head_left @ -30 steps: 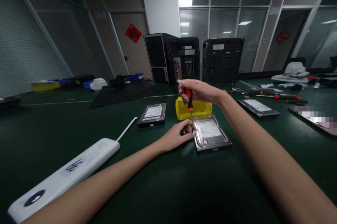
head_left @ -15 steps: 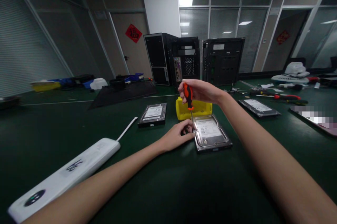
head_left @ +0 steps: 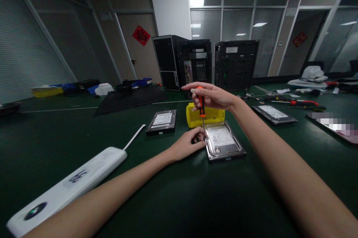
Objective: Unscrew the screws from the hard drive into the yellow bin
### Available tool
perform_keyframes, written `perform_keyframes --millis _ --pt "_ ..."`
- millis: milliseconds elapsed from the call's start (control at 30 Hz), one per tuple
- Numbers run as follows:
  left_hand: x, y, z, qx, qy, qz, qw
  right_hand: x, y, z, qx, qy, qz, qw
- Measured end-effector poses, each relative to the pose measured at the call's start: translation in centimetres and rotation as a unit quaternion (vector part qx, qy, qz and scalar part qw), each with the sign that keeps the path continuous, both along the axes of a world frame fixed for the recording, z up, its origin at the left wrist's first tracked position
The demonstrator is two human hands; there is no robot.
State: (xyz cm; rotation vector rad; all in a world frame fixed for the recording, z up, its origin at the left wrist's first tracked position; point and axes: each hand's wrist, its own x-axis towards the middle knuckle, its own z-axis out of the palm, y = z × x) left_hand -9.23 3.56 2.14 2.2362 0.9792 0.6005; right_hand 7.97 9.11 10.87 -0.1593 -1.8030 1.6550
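Note:
An orange-and-black screwdriver (head_left: pixel 201 107) stands nearly upright, its shaft reaching down to the left edge of a silver hard drive (head_left: pixel 223 141). My right hand (head_left: pixel 214 95) is closed around the handle from above, with the index finger stretched out past its top. Beside the shaft, my left hand (head_left: pixel 191 143) has its fingers curled and its thumb against the drive's left edge. The screwdriver's tip is partly hidden by the left fingertips. Just behind the drive sits a yellow plastic holder (head_left: pixel 214 115).
Other hard drives lie to the left (head_left: pixel 162 120) and right (head_left: pixel 274 114). A white power strip (head_left: pixel 75 182) runs along the left. Computer cases (head_left: pixel 237 64) stand at the back. Pliers (head_left: pixel 303 102) and a phone-like slab (head_left: pixel 332 128) are at the right.
My right index finger has come off the handle's top and stretched out to the left; the grip has shifted round the screwdriver. My left hand and the drive stay in place.

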Motion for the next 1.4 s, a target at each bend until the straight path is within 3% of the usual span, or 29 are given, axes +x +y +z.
perform_keyframes --millis 233,467,667,900,1100,1233,1400 --pt "-0.1 0.2 -0.1 0.004 0.0 -0.003 1.0 -0.4 -0.1 0.4 -0.008 -0.009 -0.009 1.0" --pt "-0.1 0.3 -0.2 0.007 0.004 -0.003 1.0 -0.4 -0.2 0.6 -0.051 -0.018 0.03 0.998" --pt "-0.1 0.3 -0.2 0.007 0.002 -0.004 1.0 -0.4 0.5 -0.1 -0.025 0.006 -0.032 0.999" --pt "-0.1 0.4 -0.3 0.01 0.004 0.001 1.0 -0.2 0.7 -0.2 0.031 -0.008 -0.038 0.999" --pt "-0.1 0.4 -0.3 0.007 -0.002 -0.008 1.0 -0.8 1.0 -0.3 0.087 -0.013 -0.102 0.991" --pt "-0.2 0.4 -0.3 -0.002 -0.007 -0.013 1.0 -1.0 0.9 -0.3 0.054 -0.019 -0.103 0.993" --pt "-0.3 0.7 -0.6 0.004 -0.004 -0.011 1.0 -0.6 0.5 0.0 0.002 -0.014 -0.046 0.999"
